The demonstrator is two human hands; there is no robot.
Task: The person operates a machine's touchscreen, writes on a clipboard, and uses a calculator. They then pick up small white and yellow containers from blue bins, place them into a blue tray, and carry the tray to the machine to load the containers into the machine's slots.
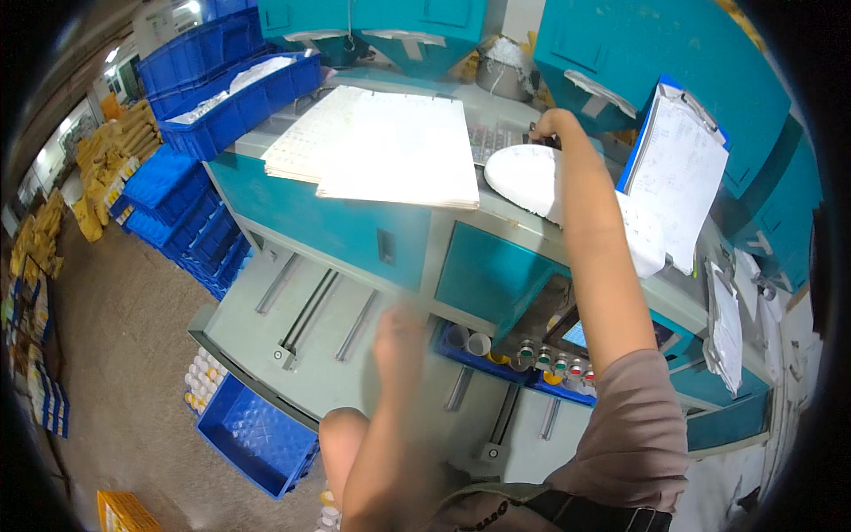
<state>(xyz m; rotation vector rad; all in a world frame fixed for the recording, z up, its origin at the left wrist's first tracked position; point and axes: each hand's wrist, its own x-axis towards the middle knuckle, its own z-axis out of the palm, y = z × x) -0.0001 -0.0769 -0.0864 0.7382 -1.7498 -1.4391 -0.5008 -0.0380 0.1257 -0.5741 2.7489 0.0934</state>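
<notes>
Worker seated at a teal and pale grey machine [328, 226], whose broad lower platform bears metal rails. To the left stand stacked blue crates [182, 208]; an open blue bin [257, 426] rests on the floor beside the platform's edge. Loose white paper sheets [399, 146] lie overlapping on the machine's upper ledge. A blue clipboard [678, 168], holding written pages, leans upright at the right. Between the sheets and the clipboard lies an elongated, rounded white object [527, 177], partly hidden by the right forearm. Under the ledge, a shallow blue tray [448, 348] holds cups, near a row of coloured buttons. The left hand [399, 332] is over the platform, blurred; how far its fingers are open, and whether they hold anything, cannot be told. The right hand [557, 126] extends across the ledge with fingers bent at a small dark object [535, 134], located just beside a gridded panel [490, 142]; whether the fingers grip it or merely touch it cannot be told.
</notes>
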